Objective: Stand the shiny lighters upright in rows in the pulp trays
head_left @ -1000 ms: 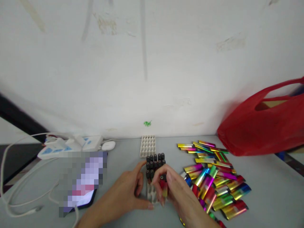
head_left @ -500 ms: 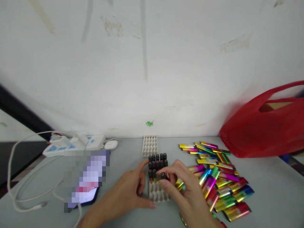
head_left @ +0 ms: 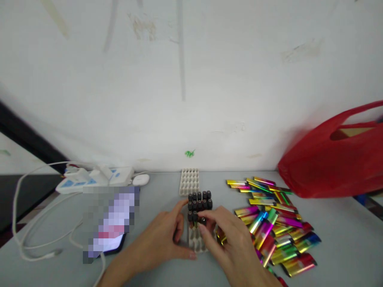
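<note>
A pale moulded tray [head_left: 196, 244] with rows of pockets lies in front of me. Its back rows carry several upright lighters [head_left: 199, 204] with black tops. My right hand [head_left: 231, 243] pinches one black-topped lighter [head_left: 203, 220] between thumb and fingers, over the right part of the third row. It leans a little, and its lower end is hidden by the fingers. Along the tray's left side, my left hand [head_left: 161, 239] braces it, index finger by the back rows and thumb at the near edge. The other left fingers are curled.
Metallic coloured lighters [head_left: 271, 231] lie in a loose pile to the right. Another pocketed tray [head_left: 189, 181] sits by the wall. A red bag [head_left: 332, 163] stands far right. To the left are a power strip [head_left: 121, 177], white cables [head_left: 32, 255] and a partly blurred phone [head_left: 115, 243].
My right hand has shifted slightly left, with the pinched lighter moving a little left toward its row. My left hand keeps its place at the tray. The view has tilted slightly.
</note>
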A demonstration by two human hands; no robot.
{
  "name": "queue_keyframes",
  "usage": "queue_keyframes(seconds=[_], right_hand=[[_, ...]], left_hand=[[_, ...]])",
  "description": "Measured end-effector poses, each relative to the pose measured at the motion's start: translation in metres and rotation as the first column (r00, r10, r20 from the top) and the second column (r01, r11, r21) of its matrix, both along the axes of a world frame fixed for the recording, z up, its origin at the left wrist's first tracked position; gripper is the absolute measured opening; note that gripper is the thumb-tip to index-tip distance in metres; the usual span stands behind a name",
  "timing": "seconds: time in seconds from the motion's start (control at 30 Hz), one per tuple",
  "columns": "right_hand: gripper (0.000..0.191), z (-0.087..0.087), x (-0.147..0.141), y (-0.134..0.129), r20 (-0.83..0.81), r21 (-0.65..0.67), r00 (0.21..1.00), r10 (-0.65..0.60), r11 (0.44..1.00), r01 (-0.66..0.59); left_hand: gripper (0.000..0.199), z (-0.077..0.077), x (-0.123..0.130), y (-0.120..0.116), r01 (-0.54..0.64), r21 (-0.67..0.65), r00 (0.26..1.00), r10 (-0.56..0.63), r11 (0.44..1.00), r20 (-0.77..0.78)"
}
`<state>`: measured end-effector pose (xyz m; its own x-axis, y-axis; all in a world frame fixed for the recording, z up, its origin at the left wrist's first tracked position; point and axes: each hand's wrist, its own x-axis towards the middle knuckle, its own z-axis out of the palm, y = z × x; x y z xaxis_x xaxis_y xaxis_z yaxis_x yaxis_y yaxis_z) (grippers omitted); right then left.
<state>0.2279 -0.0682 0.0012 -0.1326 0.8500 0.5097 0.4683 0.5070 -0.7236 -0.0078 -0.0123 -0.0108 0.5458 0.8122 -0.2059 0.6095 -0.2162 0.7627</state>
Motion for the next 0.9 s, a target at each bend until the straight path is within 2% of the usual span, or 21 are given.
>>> queue_keyframes(seconds=[0.17,0.37,0.5,0.73,0.8,0.9], right_hand=[[0.017,0.001,0.002,0.002,0.079,0.036,0.997,-0.005,0.999,0.002],[0.019,-0.003,0.001,0.001,0.057,-0.108,0.998,-0.031,0.994,0.037],[0.021,-0.007,0.0,0.003,0.04,-0.159,0.997,-0.06,0.985,0.066],[0.021,-0.001,0.0,-0.002,0.035,-0.134,0.997,-0.062,0.989,0.066],[0.021,-0.001,0.003,-0.002,0.059,-0.12,0.993,-0.099,0.987,0.106],[0.022,-0.003,0.011,0.005,0.117,-0.053,0.965,-0.235,0.969,0.242]], left_hand=[[0.125,-0.002,-0.002,0.0,0.002,-0.02,1.0,-0.002,1.0,0.017],[0.116,-0.001,-0.002,0.0,0.012,0.014,1.0,-0.012,1.0,0.025],[0.121,0.001,0.0,0.001,0.007,-0.002,1.0,-0.007,1.0,0.011],[0.117,0.002,-0.001,0.0,0.014,-0.001,1.0,-0.014,1.0,0.015],[0.119,0.002,-0.001,0.0,0.008,-0.003,1.0,-0.008,1.0,0.009],[0.123,0.004,0.0,0.0,0.005,0.005,1.0,-0.005,1.0,-0.016]])
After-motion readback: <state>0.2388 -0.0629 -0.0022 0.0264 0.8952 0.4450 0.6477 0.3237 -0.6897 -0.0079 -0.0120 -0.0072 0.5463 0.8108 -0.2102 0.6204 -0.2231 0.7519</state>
